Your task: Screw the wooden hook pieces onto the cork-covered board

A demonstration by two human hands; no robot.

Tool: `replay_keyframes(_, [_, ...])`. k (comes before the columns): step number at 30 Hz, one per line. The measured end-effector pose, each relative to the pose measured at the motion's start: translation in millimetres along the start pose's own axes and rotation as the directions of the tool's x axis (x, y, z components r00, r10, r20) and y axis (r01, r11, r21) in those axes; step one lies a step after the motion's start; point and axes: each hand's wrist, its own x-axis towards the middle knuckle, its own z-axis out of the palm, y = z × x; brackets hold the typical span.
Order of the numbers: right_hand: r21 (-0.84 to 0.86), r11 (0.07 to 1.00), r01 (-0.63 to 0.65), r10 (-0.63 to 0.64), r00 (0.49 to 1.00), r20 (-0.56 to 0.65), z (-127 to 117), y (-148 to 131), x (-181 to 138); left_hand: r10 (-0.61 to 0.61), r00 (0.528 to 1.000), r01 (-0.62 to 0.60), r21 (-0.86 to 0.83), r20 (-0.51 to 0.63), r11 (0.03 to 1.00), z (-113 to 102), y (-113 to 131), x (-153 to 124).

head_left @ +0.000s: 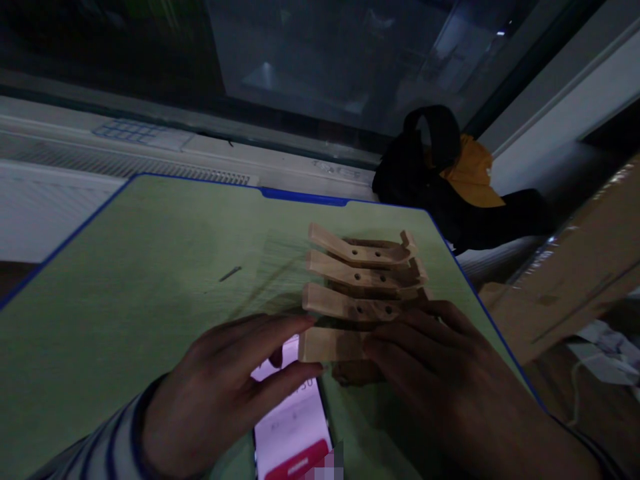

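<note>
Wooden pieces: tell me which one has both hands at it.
The nearest wooden piece, lowest in the picture: left hand at one end, right hand over the other. Only the other three show holes.

one view, from a camera worn on the person's head, looks forward and down across the green tabletop point(125, 300), near enough that the left hand point(215, 383) and right hand point(440, 363) loom large in the lower part. it sits slightly rolled, the table's far edge point(200, 181) sloping down rightward, and reaches beyond to the radiator point(55, 207) and dark window point(300, 67), with the cardboard box point(575, 287) cut off at right.
</note>
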Motion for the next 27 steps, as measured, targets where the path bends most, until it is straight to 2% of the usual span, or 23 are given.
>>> replay_keyframes(12, [-0.040, 0.999, -0.007, 0.009, 0.999, 0.039, 0, -1, -1, 0.004, 1.000, -0.003, -0.017, 0.015, 1.000, -1, -1, -2])
replay_keyframes(21, [-0.026, 0.999, -0.034, 0.034, 0.999, 0.022, 2, -2, -2, -0.025, 1.000, 0.026, -0.034, 0.004, 0.999, -2, 0, 0])
replay_keyframes(24, [-0.027, 0.999, -0.026, 0.026, 1.000, -0.010, -2, -2, -2, -0.034, 0.999, 0.034, -0.044, 0.003, 0.998, -3, 0, 0])
replay_keyframes(27, [-0.011, 1.000, -0.015, 0.014, 0.994, -0.110, -10, 0, -3, -0.018, 1.000, 0.017, -0.037, -0.002, 0.999, -5, 0, 0])
